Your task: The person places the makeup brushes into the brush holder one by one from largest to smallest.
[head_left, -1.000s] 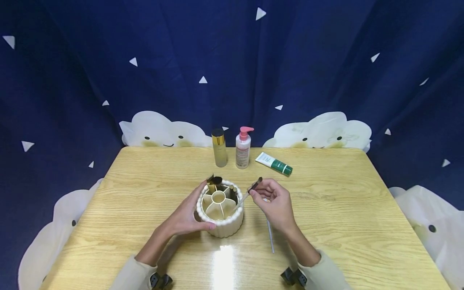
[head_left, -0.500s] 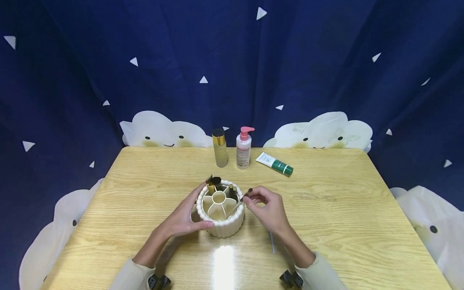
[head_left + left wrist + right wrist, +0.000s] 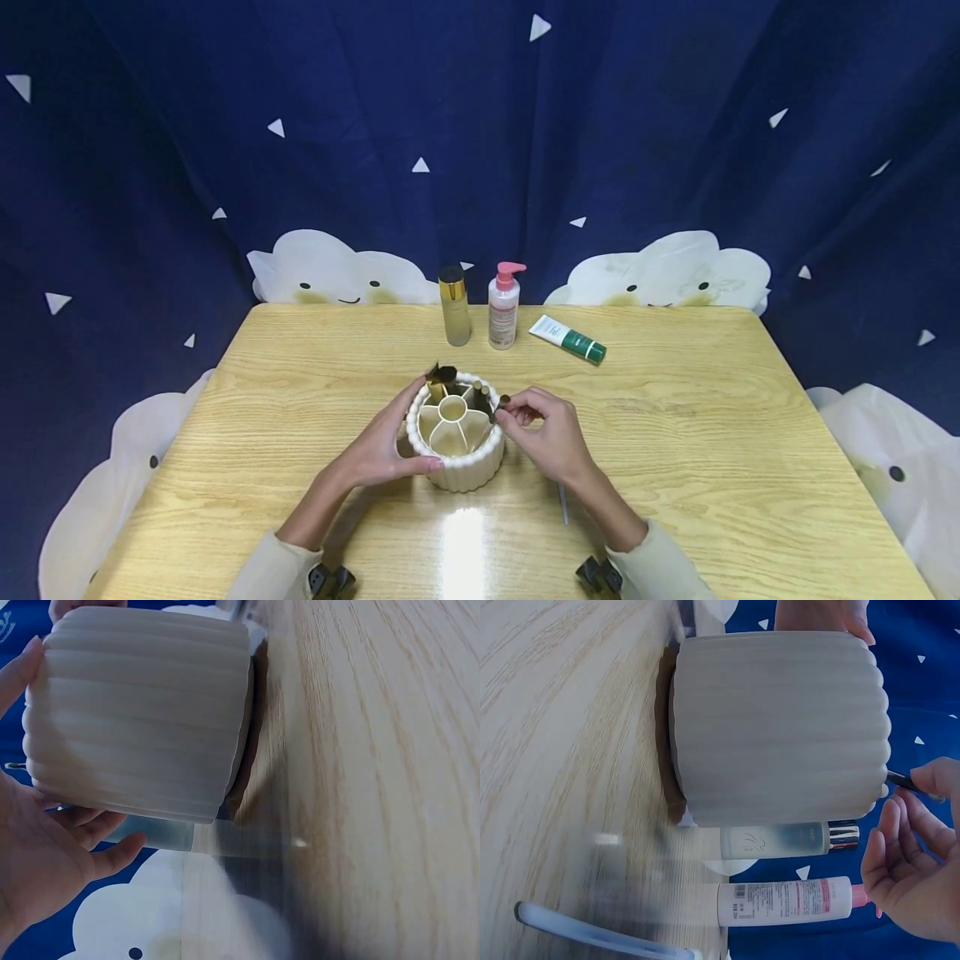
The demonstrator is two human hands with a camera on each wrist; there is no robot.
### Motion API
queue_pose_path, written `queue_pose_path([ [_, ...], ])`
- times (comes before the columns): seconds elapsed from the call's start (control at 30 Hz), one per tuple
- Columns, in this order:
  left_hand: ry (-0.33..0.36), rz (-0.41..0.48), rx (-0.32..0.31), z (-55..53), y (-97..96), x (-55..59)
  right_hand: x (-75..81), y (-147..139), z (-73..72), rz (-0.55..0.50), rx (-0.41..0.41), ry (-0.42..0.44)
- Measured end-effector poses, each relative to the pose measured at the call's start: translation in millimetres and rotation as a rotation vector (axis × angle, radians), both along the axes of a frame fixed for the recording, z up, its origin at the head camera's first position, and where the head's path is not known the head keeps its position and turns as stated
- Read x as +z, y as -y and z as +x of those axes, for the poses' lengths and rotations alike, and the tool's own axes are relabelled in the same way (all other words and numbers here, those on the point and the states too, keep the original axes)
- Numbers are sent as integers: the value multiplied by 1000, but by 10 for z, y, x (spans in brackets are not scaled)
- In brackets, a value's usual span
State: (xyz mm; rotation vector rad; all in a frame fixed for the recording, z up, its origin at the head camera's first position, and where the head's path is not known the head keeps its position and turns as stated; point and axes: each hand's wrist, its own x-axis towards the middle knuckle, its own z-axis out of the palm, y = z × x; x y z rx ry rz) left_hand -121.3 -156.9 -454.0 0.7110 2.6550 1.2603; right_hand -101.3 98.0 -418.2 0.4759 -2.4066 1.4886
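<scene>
A cream, ribbed, round organizer with a beaded rim and several compartments stands on the table. My left hand grips its left side, thumb at the front and fingers behind. Dark-bristled makeup brushes stand in its back-left compartment. Gold-tipped sticks rise from the back right. At the right rim, my right hand pinches a slim makeup brush near its dark head, its lower end inside a right-hand compartment. In the right wrist view the brush's dark part shows between thumb and fingers.
Behind the organizer stand a gold-and-black-capped bottle and a pink pump bottle. A white-and-green tube lies to their right. A thin pale stick lies partly under the right forearm. A dark blue curtain hangs behind the table.
My right hand has moved left and slightly down with the brush, which has sunk deeper into the organizer. The left hand and organizer stay in place.
</scene>
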Motion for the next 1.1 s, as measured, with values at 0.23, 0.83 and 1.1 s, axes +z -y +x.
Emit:
queue_pose_path([
  [0.23, -11, 24, -15, -29, 0, -32, -204, -184, -90, 30, 33, 64],
  [0.83, 27, 15, 1, -29, -27, -51, -370, -663, -191, 235, 54, 356],
  [1.1, 24, 70, -6, -36, -37, -44, -509, -741, -259, 333, 0, 443],
])
